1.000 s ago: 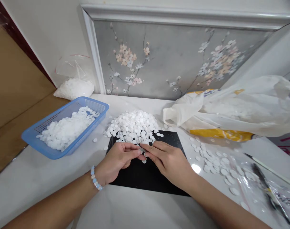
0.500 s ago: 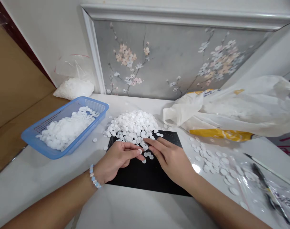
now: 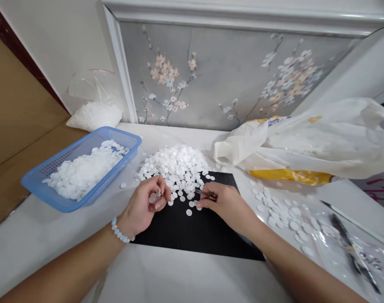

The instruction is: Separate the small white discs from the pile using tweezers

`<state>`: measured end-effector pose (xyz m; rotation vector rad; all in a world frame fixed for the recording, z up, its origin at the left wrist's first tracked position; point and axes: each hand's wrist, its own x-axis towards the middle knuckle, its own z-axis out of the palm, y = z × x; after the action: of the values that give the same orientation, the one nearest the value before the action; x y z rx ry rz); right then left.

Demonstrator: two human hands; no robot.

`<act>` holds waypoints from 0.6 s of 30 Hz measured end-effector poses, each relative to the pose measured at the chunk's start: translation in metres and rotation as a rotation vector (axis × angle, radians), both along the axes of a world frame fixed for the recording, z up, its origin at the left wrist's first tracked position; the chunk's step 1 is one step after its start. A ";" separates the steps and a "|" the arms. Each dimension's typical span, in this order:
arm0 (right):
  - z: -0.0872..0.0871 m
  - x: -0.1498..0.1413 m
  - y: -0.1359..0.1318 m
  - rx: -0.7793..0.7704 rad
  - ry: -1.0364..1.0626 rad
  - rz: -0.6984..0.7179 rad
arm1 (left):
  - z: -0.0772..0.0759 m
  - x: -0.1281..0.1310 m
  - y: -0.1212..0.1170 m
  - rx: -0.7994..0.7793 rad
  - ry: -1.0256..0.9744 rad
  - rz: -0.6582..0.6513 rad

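Observation:
My left hand (image 3: pixel 150 201), a bead bracelet on its wrist, is closed with curled fingers around several small white discs (image 3: pixel 154 197). It hovers over the left part of a black mat (image 3: pixel 198 233). Between the fingers of my right hand (image 3: pixel 221 201) is a small brown-handled tool (image 3: pixel 210 195) with a thin metal tip; its exact kind I cannot make out. The tip points left, at the near edge of a heap of white discs (image 3: pixel 179 160) that spills onto the mat. A few loose discs (image 3: pixel 189 212) lie between my hands.
On the left stands a blue basket (image 3: pixel 68 206) with many discs, a filled clear bag (image 3: pixel 95 115) behind it. A white and yellow plastic bag (image 3: pixel 305 147) lies at the right. Nearer are scattered discs (image 3: pixel 280 214), clear bags and a black pen (image 3: pixel 352 248). A framed flower picture (image 3: pixel 210 75) stands behind.
My left hand has drawn back a little left and curled in, with discs now showing in its palm. My right hand has turned, so the tool in it shows clearly.

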<state>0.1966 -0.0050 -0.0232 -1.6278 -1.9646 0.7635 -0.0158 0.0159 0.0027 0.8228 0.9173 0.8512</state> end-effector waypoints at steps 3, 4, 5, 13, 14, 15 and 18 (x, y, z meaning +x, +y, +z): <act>0.000 -0.001 -0.002 -0.073 -0.030 0.036 | -0.002 0.002 -0.003 0.033 0.058 -0.057; 0.000 0.000 -0.002 -0.090 -0.033 0.051 | -0.003 0.003 -0.004 0.061 0.112 -0.088; 0.001 0.001 -0.003 -0.107 -0.027 0.066 | -0.004 0.005 -0.006 0.109 0.193 -0.122; 0.002 -0.004 0.002 -0.066 0.075 0.063 | -0.018 0.026 -0.025 0.816 1.169 -0.360; 0.001 -0.006 0.003 -0.060 0.059 0.060 | -0.019 0.027 -0.025 0.829 1.208 -0.379; 0.001 -0.007 0.004 -0.051 0.040 0.058 | -0.019 0.028 -0.025 0.828 1.235 -0.400; 0.000 -0.008 0.004 -0.031 -0.009 0.080 | -0.018 0.025 -0.022 0.802 1.271 -0.460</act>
<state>0.1887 -0.0011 -0.0228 -1.5810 -2.0442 0.8226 0.0094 -0.0063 -0.0148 2.3077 1.3706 0.1612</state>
